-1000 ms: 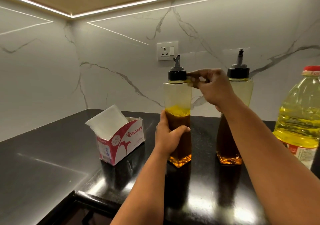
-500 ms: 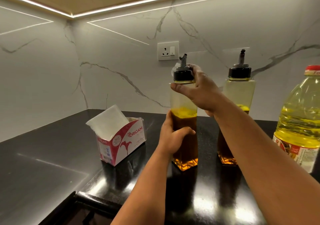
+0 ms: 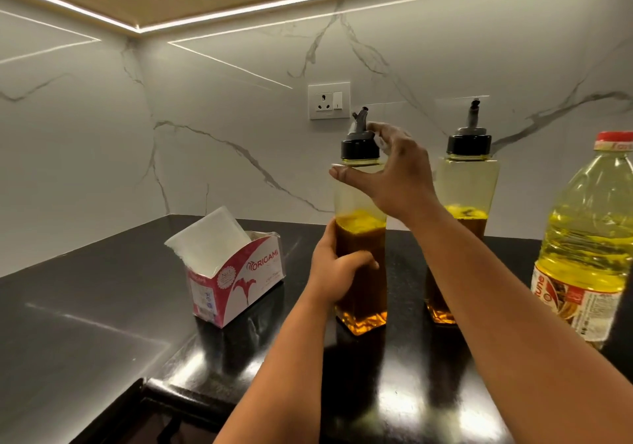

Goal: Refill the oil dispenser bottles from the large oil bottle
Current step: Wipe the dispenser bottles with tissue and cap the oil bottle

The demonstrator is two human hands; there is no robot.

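One camera only, riding on the person's head, is looking forward and a little down over both forearms toward the corner of the marble wall (image 3: 212, 142). It is sitting close to the black table (image 3: 85, 293), taking in the wall socket (image 3: 329, 100) and the lit ceiling strip (image 3: 308, 0) with wide-angle bending at the edges.

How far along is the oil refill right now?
Nothing looks refilled yet. Both dispensers sit roughly half full: the near dispenser and the far dispenser each keep their black pourer caps on. In hand: the left hand grips the near dispenser's body while the right hand is at its cap. Left: uncapping, pouring from the large oil bottle, whose red cap is on.
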